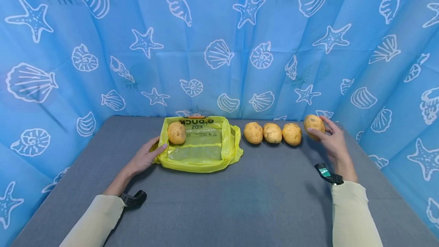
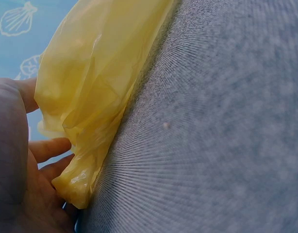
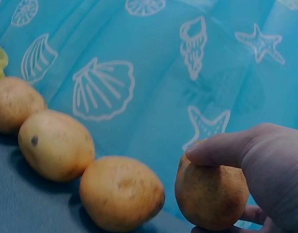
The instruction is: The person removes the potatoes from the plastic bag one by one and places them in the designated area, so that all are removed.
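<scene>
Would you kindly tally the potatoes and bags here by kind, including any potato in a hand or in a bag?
Potatoes: 5 (1 in the bag, 3 in a row, 1 in the right hand)
Bag: 1
Total: 6

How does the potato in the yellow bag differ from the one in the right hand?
The bagged potato lies inside the yellow bag; the held potato is outside it, right of the three potatoes in a row. The right hand grips the held potato; no hand grips the bagged potato. Both are tan and roundish.
</scene>
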Available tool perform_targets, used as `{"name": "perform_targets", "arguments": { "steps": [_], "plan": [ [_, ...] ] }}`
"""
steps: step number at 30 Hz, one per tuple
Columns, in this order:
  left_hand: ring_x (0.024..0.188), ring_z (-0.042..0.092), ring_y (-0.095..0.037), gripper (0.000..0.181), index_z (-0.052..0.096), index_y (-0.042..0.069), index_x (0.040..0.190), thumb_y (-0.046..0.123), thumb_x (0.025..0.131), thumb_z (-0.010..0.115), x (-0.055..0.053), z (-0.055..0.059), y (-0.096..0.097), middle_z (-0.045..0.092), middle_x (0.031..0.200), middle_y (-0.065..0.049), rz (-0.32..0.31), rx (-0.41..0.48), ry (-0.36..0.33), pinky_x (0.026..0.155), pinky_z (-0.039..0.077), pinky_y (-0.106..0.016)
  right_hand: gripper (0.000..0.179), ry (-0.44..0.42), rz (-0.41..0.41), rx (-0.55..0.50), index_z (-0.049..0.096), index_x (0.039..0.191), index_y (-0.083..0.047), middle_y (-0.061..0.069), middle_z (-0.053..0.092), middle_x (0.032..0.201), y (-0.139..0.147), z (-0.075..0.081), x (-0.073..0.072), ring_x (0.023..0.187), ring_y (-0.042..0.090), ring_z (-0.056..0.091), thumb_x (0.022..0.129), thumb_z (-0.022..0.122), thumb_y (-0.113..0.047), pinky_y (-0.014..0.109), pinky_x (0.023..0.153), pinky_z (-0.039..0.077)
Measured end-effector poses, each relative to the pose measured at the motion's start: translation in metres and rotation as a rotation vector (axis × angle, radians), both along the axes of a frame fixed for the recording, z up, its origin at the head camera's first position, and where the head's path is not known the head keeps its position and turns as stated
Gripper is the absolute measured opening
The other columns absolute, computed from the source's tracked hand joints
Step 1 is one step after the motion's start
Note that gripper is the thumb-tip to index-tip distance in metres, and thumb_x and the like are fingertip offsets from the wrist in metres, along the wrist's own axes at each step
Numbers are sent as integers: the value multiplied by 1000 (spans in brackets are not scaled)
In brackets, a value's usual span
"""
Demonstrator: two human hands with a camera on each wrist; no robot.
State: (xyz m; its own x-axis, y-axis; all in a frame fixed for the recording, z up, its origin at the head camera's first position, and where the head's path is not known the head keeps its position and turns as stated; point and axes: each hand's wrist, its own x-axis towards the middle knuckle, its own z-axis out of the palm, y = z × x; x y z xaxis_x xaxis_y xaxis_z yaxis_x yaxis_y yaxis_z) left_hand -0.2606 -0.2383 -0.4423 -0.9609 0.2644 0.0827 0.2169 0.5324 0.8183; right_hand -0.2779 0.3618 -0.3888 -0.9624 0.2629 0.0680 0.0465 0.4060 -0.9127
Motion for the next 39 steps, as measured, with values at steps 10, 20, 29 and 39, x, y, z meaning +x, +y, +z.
{"name": "perform_targets", "arguments": {
  "steps": [10, 20, 29, 39],
  "plan": [
    [145, 26, -50, 66, 31, -3, 156, 38, 108, 48, 0, 0, 0, 31, 157, -31, 2, 2, -2, 116, 15, -68, 84, -86, -73, 9, 22, 163, -15, 32, 24, 158, 2, -17, -7, 138, 46, 33, 97, 68, -38, 51, 100, 43],
    [145, 24, -50, 67, 29, -2, 157, 39, 108, 48, -1, 0, -1, 29, 158, -31, 6, -1, -5, 116, 15, -68, 84, -122, -103, 35, 22, 163, -12, 33, 23, 158, -1, -25, -9, 138, 47, 32, 97, 68, -38, 59, 106, 38],
    [146, 24, -50, 68, 29, -2, 158, 40, 108, 48, 0, 1, -1, 29, 158, -31, 7, -7, -9, 116, 15, -69, 84, -109, -115, 79, 23, 162, -9, 34, 26, 156, -6, -28, -10, 135, 47, 34, 97, 68, -38, 55, 100, 42],
    [146, 23, -50, 69, 28, -3, 158, 41, 108, 47, -1, 0, 0, 28, 159, -31, 11, -19, -12, 116, 14, -69, 86, -123, -101, 93, 21, 162, -8, 35, 25, 156, -6, -28, -10, 136, 49, 32, 97, 66, -39, 56, 101, 41]
  ]
}}
